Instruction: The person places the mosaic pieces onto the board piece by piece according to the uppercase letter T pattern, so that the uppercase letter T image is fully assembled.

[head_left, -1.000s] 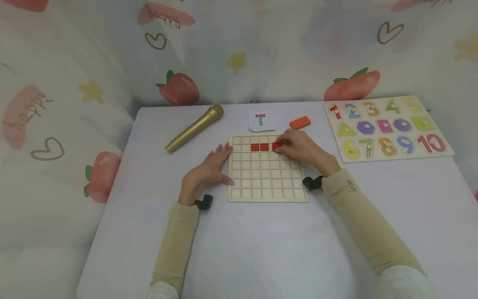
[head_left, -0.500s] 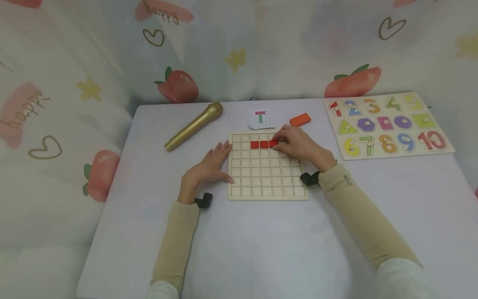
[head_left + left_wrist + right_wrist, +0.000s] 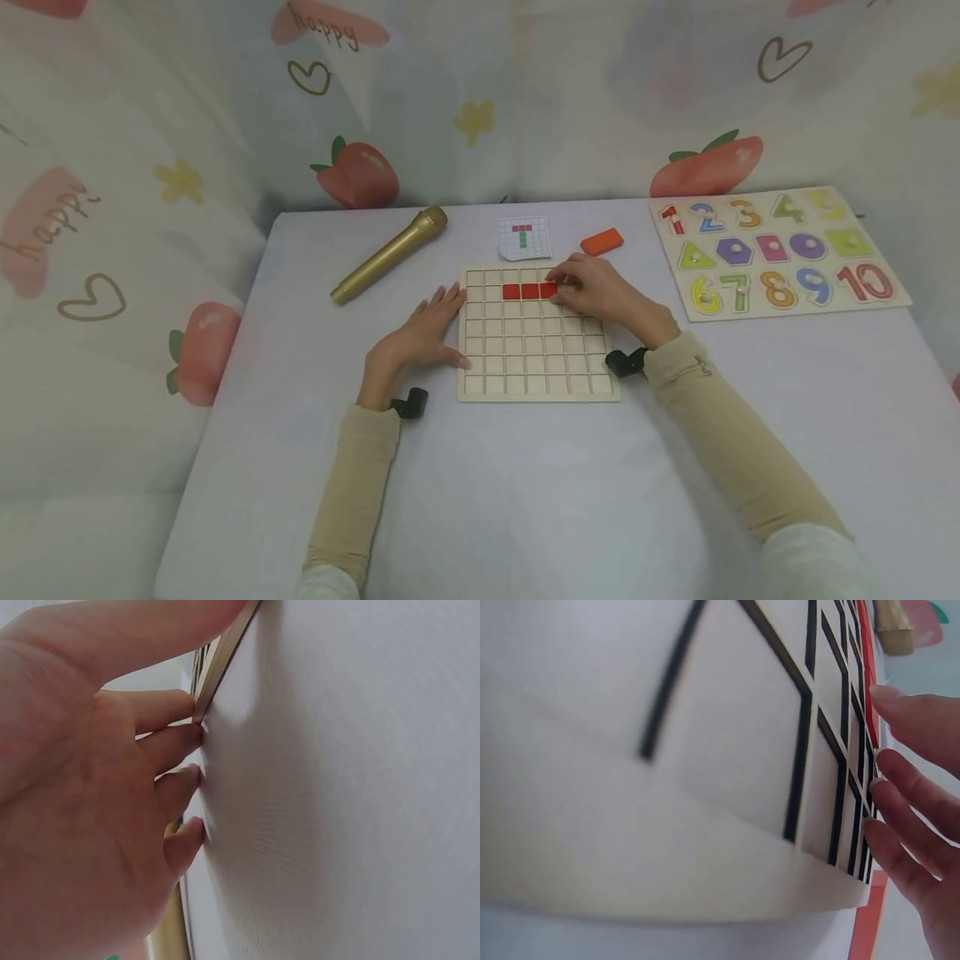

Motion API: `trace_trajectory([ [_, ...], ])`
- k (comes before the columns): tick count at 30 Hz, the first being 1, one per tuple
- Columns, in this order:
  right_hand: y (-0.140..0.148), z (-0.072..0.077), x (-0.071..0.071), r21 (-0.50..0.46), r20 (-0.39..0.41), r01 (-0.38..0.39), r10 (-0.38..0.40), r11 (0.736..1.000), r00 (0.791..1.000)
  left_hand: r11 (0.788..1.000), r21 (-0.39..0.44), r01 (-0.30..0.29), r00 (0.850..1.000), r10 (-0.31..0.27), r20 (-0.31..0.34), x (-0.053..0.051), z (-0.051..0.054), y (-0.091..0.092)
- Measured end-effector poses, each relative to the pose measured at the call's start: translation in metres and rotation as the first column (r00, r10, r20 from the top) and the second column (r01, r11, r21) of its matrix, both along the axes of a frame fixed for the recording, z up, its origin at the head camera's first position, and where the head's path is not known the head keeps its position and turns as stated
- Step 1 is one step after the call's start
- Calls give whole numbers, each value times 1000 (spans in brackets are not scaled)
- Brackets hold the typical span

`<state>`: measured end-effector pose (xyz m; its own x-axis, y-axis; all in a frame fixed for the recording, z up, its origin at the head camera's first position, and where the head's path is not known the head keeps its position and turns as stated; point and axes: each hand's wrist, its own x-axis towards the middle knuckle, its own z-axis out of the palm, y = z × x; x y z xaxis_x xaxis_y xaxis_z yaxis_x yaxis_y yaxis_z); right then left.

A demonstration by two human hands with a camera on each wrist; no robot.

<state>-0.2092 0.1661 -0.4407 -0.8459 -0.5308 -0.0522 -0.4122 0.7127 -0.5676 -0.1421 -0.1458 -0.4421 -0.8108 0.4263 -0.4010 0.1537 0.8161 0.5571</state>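
Note:
A square wooden grid board [image 3: 536,367] lies on the table, with three red square tiles [image 3: 530,291] in a row in its second row from the top. My right hand [image 3: 600,287] holds the rightmost tile between thumb and index finger, covering part of it. In the right wrist view my thumb [image 3: 915,712] touches the red strip of tiles, while the other visible fingertips rest against the board; the index finger is hidden. My left hand [image 3: 420,333] lies spread along the board's left edge, fingers extended, steadying against it; the left wrist view shows the fingertips [image 3: 193,829] reaching the tabletop.
Behind the board lies a paper card [image 3: 523,239] with a red and green T pattern. An orange block [image 3: 602,242] is right of it, and a gold microphone [image 3: 390,254] lies left. A number and shape puzzle board [image 3: 780,254] occupies the back right.
My right hand has shifted slightly left, bringing the third red tile from a small gap to close alongside the other two. During the last half second little differs. My left hand stays in place.

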Motion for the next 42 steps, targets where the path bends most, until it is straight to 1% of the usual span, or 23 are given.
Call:
trace_trajectory([
  [4,5,4,9,16,7,34,-34,999,999,1000,-4,7,1000,-7,0,-2,0,1],
  [6,8,6,13,28,24,51,-51,998,998,1000,-5,14,1000,-14,0,-2,1,1],
  [11,19,8,24,56,50,68,-71,996,996,1000,-8,13,1000,-13,4,-1,2,1],
  [15,28,13,35,65,35,83,-85,994,996,1000,-9,6,1000,-6,7,0,3,1],
  [18,36,13,44,54,33,89,-91,995,995,1000,-11,1,1000,-1,8,0,4,1],
  [23,51,10,58,29,8,84,-85,996,996,1000,-17,-5,1000,6,20,-1,2,2],
  [28,63,9,71,5,-10,78,-78,997,997,1000,-18,-4,1000,4,15,-1,0,2],
  [33,76,9,84,11,-3,70,-70,997,998,1000,-11,-2,1000,3,9,-1,-1,4],
  [36,82,9,92,7,13,49,-49,999,999,1000,-10,-4,1000,4,8,0,-1,4],
  [40,91,10,100,2,14,21,-21,1000,1000,1000,-13,-6,1000,6,4,1,0,2],
  [42,96,10,103,3,21,22,-23,1000,1000,1000,-13,-6,1000,6,-2,1,0,2],
])
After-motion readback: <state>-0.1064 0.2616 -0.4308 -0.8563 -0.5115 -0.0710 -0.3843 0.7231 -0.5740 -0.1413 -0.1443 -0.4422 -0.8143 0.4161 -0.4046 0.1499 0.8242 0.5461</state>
